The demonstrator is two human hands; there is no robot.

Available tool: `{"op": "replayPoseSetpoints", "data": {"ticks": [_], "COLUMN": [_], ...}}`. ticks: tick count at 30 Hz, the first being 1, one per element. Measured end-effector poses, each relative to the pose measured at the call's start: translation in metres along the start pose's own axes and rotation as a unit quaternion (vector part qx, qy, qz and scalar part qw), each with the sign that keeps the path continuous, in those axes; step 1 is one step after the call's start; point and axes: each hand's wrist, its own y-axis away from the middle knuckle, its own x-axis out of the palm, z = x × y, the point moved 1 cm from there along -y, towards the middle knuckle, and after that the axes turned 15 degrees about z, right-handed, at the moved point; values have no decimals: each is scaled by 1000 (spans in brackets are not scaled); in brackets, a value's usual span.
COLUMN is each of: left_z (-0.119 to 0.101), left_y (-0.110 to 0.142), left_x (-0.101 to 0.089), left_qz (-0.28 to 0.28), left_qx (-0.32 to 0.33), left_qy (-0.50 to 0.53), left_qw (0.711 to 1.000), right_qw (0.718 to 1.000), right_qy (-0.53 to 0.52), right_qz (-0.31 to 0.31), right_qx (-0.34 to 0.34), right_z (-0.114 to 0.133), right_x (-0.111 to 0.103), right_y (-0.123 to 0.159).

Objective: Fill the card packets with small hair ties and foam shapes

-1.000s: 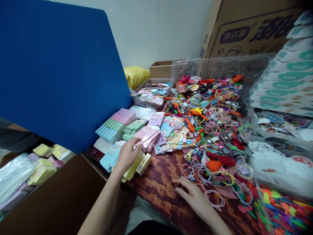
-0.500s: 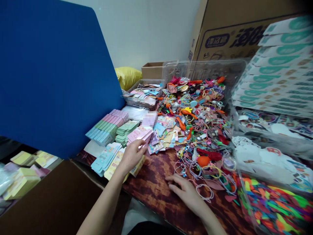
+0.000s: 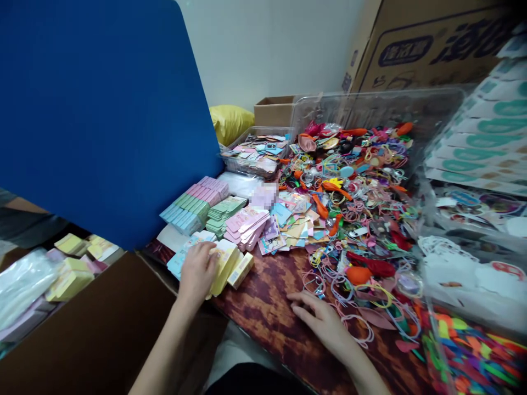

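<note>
My left hand [image 3: 197, 270] lies on a fanned stack of yellow and light-blue paper cards [image 3: 224, 262] at the near left edge of the dark wooden table [image 3: 267, 307]; its fingers curl down onto the cards. Just beyond it lie stacks of pink cards [image 3: 247, 225] and green cards [image 3: 224, 209]. My right hand [image 3: 321, 321] rests flat on the table with fingers stretched out, holding nothing, beside loose pink elastic rings [image 3: 358, 329] at the edge of a big heap of coloured hair ties and balloons [image 3: 354, 186].
A blue panel [image 3: 102, 109] stands at the left over an open cardboard box [image 3: 94, 329] with yellow packets. Clear plastic bins [image 3: 382, 107], a small tray of cards [image 3: 257, 156], stacked white boxes [image 3: 481, 137], sticker sheets and a tub of coloured bits [image 3: 477, 351] crowd the right.
My left hand pulled back from the pink card stack and came down onto the yellow and blue cards nearer me. My right hand stayed flat on the table.
</note>
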Motion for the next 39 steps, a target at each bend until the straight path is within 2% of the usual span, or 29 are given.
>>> {"op": "replayPoseSetpoints", "data": {"ticks": [2,4,8,12,15,18,22,26,30,35,39], "left_z": [20,31,33,38,43,38,22,10,6,7,5], "left_y": [4,8,13,10,9,15,25,31,31,24,19], "left_x": [-6,-8,3,6,2,6,26,41,36,23,23], "left_qz": [-17,-7,37,-11,-7,16,30,47,51,86,84], "left_qx": [-47,-71,-33,-38,-43,-39,-58,-50,-28,-14,2], "left_qy": [-47,-61,-88,-125,-93,-102,-199,-221,-219,-208,-186], "left_qw": [998,996,995,991,995,994,978,973,974,974,979], "right_qw": [1000,1000,1000,1000,1000,1000,1000,1000,1000,999,999], "right_qy": [0,0,5,8,3,1,5,-8,-15,-21,-31], "right_qz": [1,-2,-7,-4,1,0,-1,-5,-8,-27,-15], "right_qx": [2,3,4,5,7,15,23,22,25,18,32], "right_z": [2,5,8,7,5,2,0,0,2,5,4], "right_x": [0,-1,0,0,0,0,-1,-1,-1,-2,-1], "right_y": [0,1,1,1,1,-2,-5,-5,-4,-4,-3]}}
